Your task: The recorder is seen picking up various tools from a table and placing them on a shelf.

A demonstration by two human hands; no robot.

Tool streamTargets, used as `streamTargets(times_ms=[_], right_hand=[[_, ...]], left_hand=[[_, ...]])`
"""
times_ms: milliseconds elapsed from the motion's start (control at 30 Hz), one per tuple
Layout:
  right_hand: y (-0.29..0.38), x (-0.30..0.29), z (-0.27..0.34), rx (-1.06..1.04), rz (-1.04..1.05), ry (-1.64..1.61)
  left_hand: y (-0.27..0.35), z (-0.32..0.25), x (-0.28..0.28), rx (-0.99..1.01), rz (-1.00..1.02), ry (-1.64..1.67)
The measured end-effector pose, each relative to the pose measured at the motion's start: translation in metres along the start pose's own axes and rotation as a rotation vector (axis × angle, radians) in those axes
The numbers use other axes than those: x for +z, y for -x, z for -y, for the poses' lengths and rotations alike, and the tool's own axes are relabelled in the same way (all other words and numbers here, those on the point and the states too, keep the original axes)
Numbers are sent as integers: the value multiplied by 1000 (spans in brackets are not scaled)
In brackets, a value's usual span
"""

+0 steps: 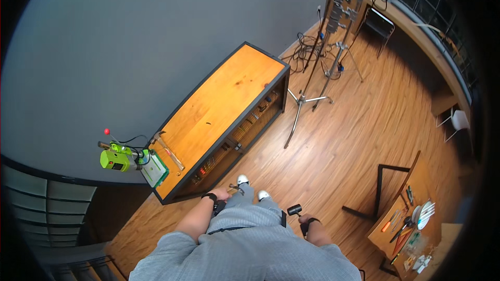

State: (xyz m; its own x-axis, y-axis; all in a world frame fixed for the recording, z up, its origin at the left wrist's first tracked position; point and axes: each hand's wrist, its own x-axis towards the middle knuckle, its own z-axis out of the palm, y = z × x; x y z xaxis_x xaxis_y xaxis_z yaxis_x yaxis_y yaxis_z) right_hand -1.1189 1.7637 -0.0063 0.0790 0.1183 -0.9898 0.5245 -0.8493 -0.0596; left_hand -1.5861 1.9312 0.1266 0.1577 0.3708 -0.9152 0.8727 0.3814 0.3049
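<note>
Down by my left thigh, my left hand (222, 194) grips a claw hammer (236, 189); most of its handle is hidden by the hand. On the other side, my right hand (307, 218) is closed around the handle of a black-headed mallet (294, 209), held out from my hip. Before me stands a long cabinet (224, 101) with a wooden top and a dark frame. Another claw hammer (170, 152) lies across its near end. Beside that hammer, a green bench drill press (121, 160) stands at the cabinet's left corner.
Metal light stands (300, 99) with spread legs rise past the cabinet's far end, near tangled cables (302, 52) on the floor. At right, a wooden table (384, 238) with black metal legs carries pliers (409, 195), a screwdriver (387, 224) and stacked dishes (424, 214). A grey wall (156, 47) backs the cabinet.
</note>
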Motion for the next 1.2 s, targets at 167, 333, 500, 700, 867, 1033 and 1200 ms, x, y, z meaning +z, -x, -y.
streamTargets(times_ms=[167, 333, 500, 700, 867, 1033, 1200], right_hand=[[-10, -103, -5, 113, -184, 373], [-11, -96, 68, -37, -675, -24], [37, 34, 149, -256, -797, 36], [59, 9, 250, -117, -180, 227], [49, -42, 283, -21, -189, 544], [-38, -89, 273, -158, -199, 694], [38, -109, 350, -205, -15, 844]], left_hand=[[32, 3, -39, -90, 64, 107], [-31, 91, -43, -234, 216, 574], [-25, 94, -85, -111, 388, 381], [-56, 130, -72, -53, 347, 588], [-50, 117, -98, -80, 163, 498], [-74, 119, -96, -38, -3, 320], [-89, 106, -90, -137, 5, 570]])
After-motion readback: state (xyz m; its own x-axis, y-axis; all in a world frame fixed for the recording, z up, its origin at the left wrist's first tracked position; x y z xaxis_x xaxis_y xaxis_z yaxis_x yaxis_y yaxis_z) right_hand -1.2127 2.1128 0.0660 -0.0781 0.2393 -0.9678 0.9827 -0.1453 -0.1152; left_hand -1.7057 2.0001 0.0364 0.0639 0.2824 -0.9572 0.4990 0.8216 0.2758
